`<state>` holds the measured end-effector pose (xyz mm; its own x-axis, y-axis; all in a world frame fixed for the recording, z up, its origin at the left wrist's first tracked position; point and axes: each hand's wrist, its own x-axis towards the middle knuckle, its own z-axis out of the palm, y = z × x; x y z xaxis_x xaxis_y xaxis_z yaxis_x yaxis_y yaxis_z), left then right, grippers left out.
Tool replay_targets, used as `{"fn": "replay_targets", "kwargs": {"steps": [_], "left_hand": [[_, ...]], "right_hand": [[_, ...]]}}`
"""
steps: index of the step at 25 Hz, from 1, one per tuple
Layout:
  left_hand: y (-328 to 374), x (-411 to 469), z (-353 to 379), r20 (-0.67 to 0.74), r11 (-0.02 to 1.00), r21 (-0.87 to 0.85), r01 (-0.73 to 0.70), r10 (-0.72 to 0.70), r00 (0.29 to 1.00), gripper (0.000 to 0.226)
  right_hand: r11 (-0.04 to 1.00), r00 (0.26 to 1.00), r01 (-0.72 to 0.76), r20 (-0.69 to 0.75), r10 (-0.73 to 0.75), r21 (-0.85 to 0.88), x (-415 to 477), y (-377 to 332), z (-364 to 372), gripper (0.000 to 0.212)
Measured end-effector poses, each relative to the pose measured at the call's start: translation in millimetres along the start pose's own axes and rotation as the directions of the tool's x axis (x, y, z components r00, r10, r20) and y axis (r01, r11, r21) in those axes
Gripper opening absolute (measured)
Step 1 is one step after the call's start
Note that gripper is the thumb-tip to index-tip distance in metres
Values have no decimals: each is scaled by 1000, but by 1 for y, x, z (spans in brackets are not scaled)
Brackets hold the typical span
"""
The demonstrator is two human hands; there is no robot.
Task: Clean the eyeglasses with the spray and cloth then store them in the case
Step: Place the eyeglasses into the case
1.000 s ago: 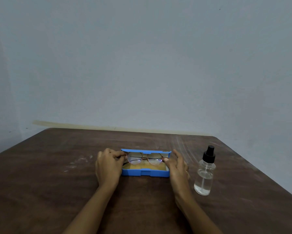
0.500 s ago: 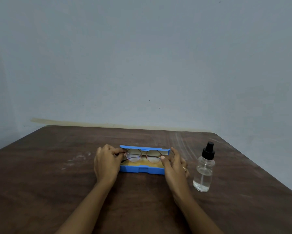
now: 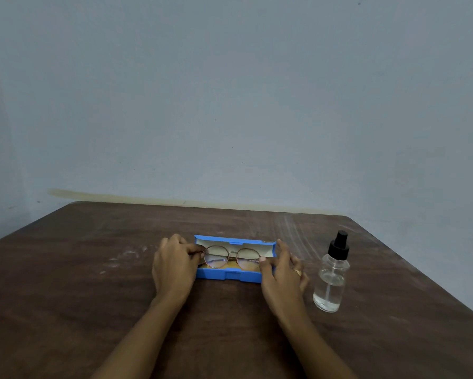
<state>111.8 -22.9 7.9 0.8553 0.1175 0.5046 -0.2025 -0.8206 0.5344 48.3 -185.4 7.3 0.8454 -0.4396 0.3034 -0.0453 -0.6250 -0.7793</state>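
Person is holding the glasses (image 3: 231,257) w/ both hands over the open blue case (image 3: 230,276), at table (image 3: 93,296) center. Left hand (image 3: 172,265) is sitting at the 9 o'clock end of the frame, fingers curled and pinching the hinge corner. Right hand (image 3: 282,272) is at the 3 o'clock end, thumb and index pinching that corner, other fingers fanning out loose toward 1 o'clock; ring (image 3: 298,272) is showing on one finger. Glasses are standing lenses-up, facing the camera, lower rims dipping inside the case tray; can't tell if they're touching the bottom. Case lid is lying open toward 12 o'clock. Yellowish layer (image 3: 230,266) is showing under the lenses, cloth or lining, can't tell. Spray bottle (image 3: 331,277) is standing upright at 3 o'clock of the case, just beside the right hand but apart from it, clear w/ black pump top, liquid sitting low. Wall (image 3: 230,105) is filling the 12 o'clock side.
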Motion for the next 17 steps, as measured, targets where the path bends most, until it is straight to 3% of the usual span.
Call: {"fn": "replay_targets", "kwargs": {"steps": [8,17], "left_hand": [[-1,1,1,18,991,106,-82,81,997,24],[-4,-3,4,15,994,65,-83,82,997,24]], "right_hand": [[993,1000,-10,-14,8,-114,4,3,7,52],[992,999,28,45,-23,-123,1,2,4,59]]}}
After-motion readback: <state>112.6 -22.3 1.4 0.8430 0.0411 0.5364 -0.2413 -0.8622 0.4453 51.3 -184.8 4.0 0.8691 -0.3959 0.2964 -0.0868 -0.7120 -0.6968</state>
